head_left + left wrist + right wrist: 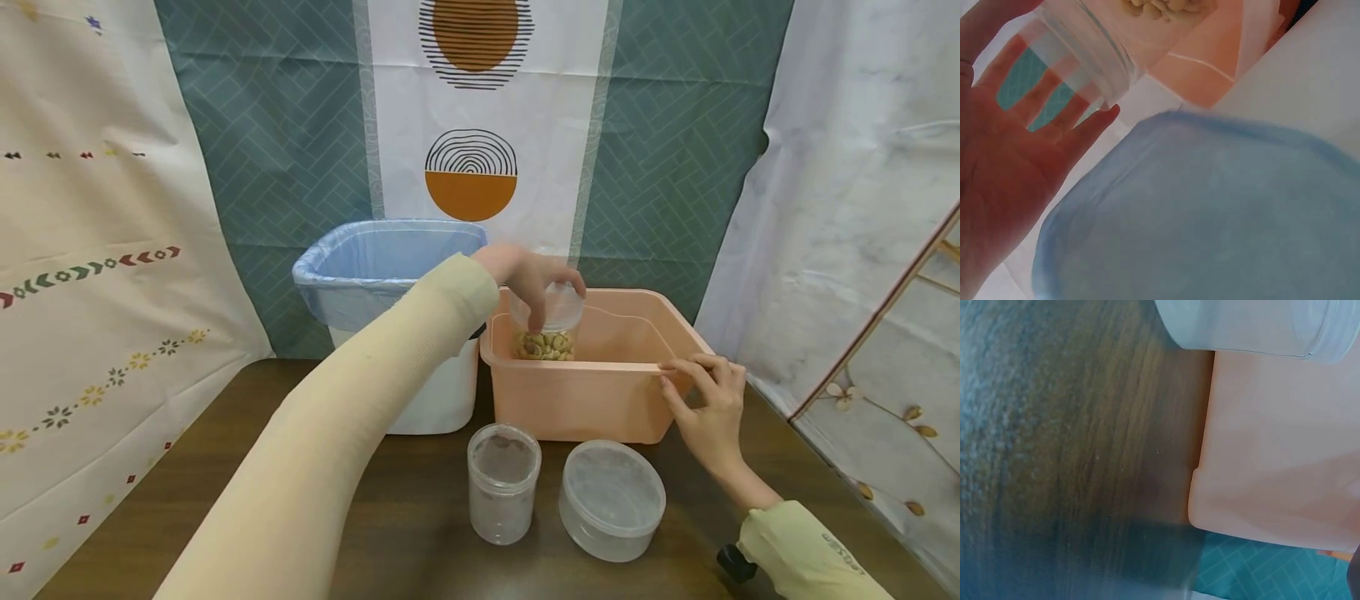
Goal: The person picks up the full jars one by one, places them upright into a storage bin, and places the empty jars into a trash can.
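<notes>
My left hand (pixel 528 277) grips a clear plastic jar (pixel 561 308) by its upper part, fingers wrapped around it. The jar stands partly inside the peach bin (pixel 585 404), its lower end behind the front wall. Small pale-yellow curled pieces (pixel 545 346) fill its lower part. In the left wrist view the thumb and spread fingers curve about the jar's lidded end (pixel 1094 50). My right hand (pixel 712 408) pinches the bin's rim at the front right corner, thumb outside the wall. The right wrist view shows mainly the bin's outer wall (pixel 1279 444).
Left of the peach bin stands a white bin (pixel 438 400) lined with a blue bag (pixel 337 292). On the dark wooden table (pixel 405 533), in front of the peach bin, are a tall clear jar (pixel 502 500) and a wide round lidded container (pixel 611 500). Patterned cloths hang around.
</notes>
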Action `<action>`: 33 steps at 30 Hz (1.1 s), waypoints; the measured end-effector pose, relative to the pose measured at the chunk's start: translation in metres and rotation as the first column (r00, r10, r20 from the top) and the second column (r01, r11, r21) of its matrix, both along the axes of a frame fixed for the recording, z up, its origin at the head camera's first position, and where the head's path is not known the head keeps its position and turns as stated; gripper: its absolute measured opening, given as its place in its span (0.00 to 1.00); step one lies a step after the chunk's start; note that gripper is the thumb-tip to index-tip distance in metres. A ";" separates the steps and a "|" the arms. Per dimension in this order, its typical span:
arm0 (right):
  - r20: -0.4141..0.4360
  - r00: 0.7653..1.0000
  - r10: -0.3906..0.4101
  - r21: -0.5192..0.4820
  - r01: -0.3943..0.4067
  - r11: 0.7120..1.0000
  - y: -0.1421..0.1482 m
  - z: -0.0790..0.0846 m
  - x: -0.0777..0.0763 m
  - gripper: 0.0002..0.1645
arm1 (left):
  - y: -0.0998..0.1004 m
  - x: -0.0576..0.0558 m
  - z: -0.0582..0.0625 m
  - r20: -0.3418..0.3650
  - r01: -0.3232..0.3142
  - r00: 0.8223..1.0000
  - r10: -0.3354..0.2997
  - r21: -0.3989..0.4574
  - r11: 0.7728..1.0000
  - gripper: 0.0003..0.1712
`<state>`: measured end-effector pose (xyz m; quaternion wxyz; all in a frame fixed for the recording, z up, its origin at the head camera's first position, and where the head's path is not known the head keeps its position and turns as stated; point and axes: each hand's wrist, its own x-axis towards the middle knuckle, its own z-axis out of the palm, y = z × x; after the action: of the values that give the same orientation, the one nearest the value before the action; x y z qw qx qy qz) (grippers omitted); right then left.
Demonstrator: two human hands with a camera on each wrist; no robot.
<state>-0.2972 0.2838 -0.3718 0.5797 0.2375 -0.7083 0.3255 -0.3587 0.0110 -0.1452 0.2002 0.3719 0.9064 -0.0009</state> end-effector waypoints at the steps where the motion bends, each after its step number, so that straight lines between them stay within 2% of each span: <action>1: -0.001 1.000 0.000 0.000 0.000 1.000 0.000 0.000 0.000 0.11 | 0.001 0.000 -0.002 -0.015 0.008 1.000 -0.008 -0.016 1.000 0.47; 5: -0.011 1.000 0.002 -0.006 -0.002 1.000 -0.001 0.001 -0.001 0.10 | 0.002 0.000 -0.009 -0.042 -0.006 0.999 0.003 -0.061 0.998 0.47; 11: -0.012 1.000 -0.002 -0.008 0.002 1.000 -0.003 0.003 0.001 0.15 | 0.003 -0.001 -0.018 0.029 -0.085 0.996 0.087 -0.052 0.995 0.46; 17: -0.007 1.000 -0.010 -0.002 0.010 1.000 -0.004 0.003 0.002 0.10 | 0.004 -0.003 -0.022 0.015 -0.089 0.996 0.091 -0.069 0.994 0.46; 23: -0.008 1.000 -0.003 -0.007 0.003 1.000 -0.003 0.002 0.000 0.13 | 0.004 -0.006 -0.023 -0.007 -0.092 0.996 0.092 -0.085 0.992 0.47; 33: -0.005 1.000 -0.008 0.014 0.008 1.000 0.002 0.001 -0.001 0.11 | 0.004 -0.005 -0.023 0.001 -0.106 0.994 0.107 -0.073 0.992 0.47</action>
<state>-0.2980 0.2857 -0.3712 0.5809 0.2396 -0.7100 0.3177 -0.3634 0.0153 -0.1679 0.2157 0.3154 0.9239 -0.0225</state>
